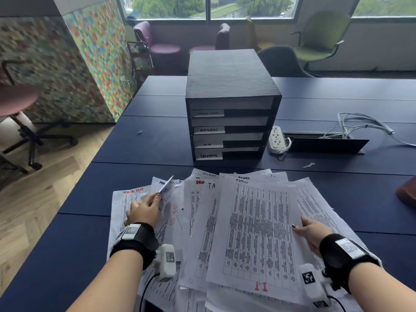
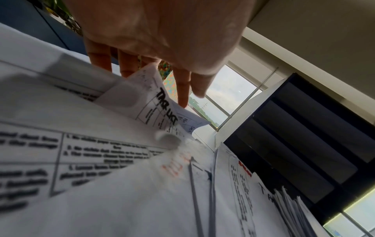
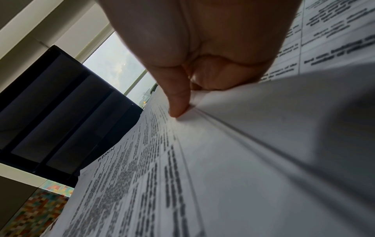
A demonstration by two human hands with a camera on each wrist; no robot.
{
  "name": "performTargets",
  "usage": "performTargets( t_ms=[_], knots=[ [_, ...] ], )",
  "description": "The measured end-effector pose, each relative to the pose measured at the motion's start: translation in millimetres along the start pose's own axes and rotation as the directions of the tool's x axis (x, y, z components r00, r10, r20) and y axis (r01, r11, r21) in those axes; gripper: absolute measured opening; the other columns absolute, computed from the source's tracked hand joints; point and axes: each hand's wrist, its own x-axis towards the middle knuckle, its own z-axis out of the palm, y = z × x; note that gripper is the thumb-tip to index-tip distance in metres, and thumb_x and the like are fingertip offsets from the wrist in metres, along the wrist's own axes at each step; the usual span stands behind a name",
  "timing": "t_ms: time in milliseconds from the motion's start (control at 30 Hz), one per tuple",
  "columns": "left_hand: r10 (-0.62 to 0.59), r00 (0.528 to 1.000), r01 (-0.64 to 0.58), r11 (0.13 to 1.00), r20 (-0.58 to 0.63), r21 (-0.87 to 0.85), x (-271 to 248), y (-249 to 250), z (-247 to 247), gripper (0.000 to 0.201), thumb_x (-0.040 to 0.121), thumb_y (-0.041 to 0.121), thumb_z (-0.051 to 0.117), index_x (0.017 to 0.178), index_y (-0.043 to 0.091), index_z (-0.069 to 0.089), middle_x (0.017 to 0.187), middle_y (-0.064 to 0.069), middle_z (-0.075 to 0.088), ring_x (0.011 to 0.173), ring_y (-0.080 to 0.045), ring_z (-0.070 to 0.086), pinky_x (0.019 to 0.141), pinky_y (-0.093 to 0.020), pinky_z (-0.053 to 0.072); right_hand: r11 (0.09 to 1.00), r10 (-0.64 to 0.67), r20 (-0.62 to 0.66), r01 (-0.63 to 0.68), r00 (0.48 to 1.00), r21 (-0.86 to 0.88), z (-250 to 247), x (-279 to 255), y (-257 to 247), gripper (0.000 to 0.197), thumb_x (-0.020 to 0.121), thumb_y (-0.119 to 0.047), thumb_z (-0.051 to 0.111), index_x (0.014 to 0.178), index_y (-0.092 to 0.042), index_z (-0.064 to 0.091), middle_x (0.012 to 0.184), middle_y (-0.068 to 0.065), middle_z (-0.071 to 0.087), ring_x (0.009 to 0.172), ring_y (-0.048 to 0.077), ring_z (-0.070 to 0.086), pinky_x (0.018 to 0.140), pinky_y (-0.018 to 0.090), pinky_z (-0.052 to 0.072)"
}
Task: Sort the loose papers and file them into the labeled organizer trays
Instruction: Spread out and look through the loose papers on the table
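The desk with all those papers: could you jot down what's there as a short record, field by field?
surface: dark blue table
organizer: black, four trays behind the papers
tray labels, second downward: ADMIN, H.R, SECURITY; top one too faint to read
papers: loose printed sheets spread and overlapping
top sheet: ADMIN sheet, a table of text
left hand: pinches a curled sheet
right hand: grips the ADMIN sheet's right edge
also there: white power strip, cables
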Motion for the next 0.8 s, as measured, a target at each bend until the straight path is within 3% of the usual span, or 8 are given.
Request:
performTargets(
  t_ms=[133,233,367,433,500,633,733,800],
  knots=[
    [-0.071,0.997,0.07,0.997,-0.016,-0.04,3.1,-0.5,0.7,0.039,0.092,0.046,0.048,0.121,0.023,0.06,0.128,-0.016,0.045,0.124,-0.034,0.037,0.107,-0.041,0.03,0.999,0.011,0.019,-0.011,1.0,0.031,-0.5,-0.4,0.2,0.024,0.089,0.01,0.047,0.107,-0.004,0.056,0.094,0.017,0.064,0.081,0.028,0.06,0.069,0.03,0.055],
    [-0.017,0.995,0.021,0.999,-0.097,0.049,-1.6,0.8,2.1,0.028,0.091,0.042,0.05,0.104,0.026,0.069,0.124,-0.008,0.045,0.117,-0.03,0.036,0.102,-0.039,0.031,0.999,0.008,0.016,-0.009,1.0,0.047,0.4,-0.9,-0.6,0.022,0.089,0.012,0.046,0.102,-0.004,0.056,0.091,0.017,0.063,0.077,0.028,0.058,0.058,0.025,0.055],
    [0.109,0.991,-0.118,0.985,-0.082,-0.123,-11.6,3.0,8.7,0.041,0.095,0.047,0.045,0.094,0.015,0.071,0.114,-0.006,0.057,0.105,-0.028,0.049,0.09,-0.035,0.039,1.0,0.008,0.016,-0.008,1.0,0.02,-0.4,2.2,0.7,0.023,0.089,0.011,0.048,0.101,-0.005,0.058,0.091,0.015,0.065,0.081,0.027,0.06,0.067,0.028,0.054],
    [0.032,0.999,-0.028,0.921,0.003,-0.388,-15.3,4.5,8.6,0.048,0.098,0.046,0.037,0.091,0.012,0.071,0.095,-0.002,0.063,0.09,-0.025,0.055,0.08,-0.032,0.041,1.0,0.012,0.011,-0.013,1.0,0.015,-0.7,3.1,0.8,0.023,0.088,0.011,0.048,0.101,-0.005,0.058,0.091,0.015,0.065,0.081,0.029,0.06,0.071,0.033,0.054],
    [-0.033,0.999,0.019,0.889,-0.022,-0.458,-13.5,4.8,5.8,0.041,0.098,0.04,0.043,0.083,0.009,0.067,0.086,-0.005,0.065,0.08,-0.027,0.056,0.077,-0.034,0.044,1.0,0.017,0.005,-0.017,1.0,0.016,0.0,1.8,0.0,0.024,0.088,0.012,0.048,0.103,-0.004,0.058,0.091,0.018,0.065,0.083,0.031,0.06,0.082,0.042,0.05],
    [-0.11,0.994,0.106,0.894,0.016,-0.435,5.8,-2.0,10.9,0.005,0.083,0.018,0.066,0.079,0.02,0.063,0.092,-0.011,0.071,0.073,-0.025,0.059,0.078,-0.036,0.052,1.0,0.012,-0.005,-0.012,1.0,-0.019,0.0,-0.8,-0.7,0.023,0.087,0.01,0.051,0.105,-0.003,0.059,0.098,0.02,0.065,0.093,0.034,0.059,0.098,0.053,0.043],
    [-0.187,0.981,0.196,0.931,0.061,-0.308,25.3,-20.7,21.6,0.022,0.064,0.046,0.073,0.081,0.036,0.064,0.105,-0.007,0.068,0.091,-0.028,0.063,0.087,-0.039,0.053,1.0,0.022,0.012,-0.022,1.0,0.004,0.5,-6.2,-3.8,0.022,0.088,0.009,0.049,0.104,-0.004,0.058,0.101,0.023,0.064,0.093,0.035,0.059,0.097,0.055,0.043],
    [-0.235,0.969,0.246,0.943,0.077,-0.223,38.7,-33.0,27.1,0.043,0.059,0.056,0.069,0.098,0.042,0.063,0.119,-0.007,0.061,0.106,-0.033,0.058,0.096,-0.043,0.048,0.997,0.037,0.048,-0.04,0.998,0.068,0.7,-8.1,-4.1,0.023,0.09,0.008,0.047,0.11,-0.001,0.054,0.104,0.025,0.062,0.092,0.035,0.058,0.094,0.053,0.044]
  ],
)
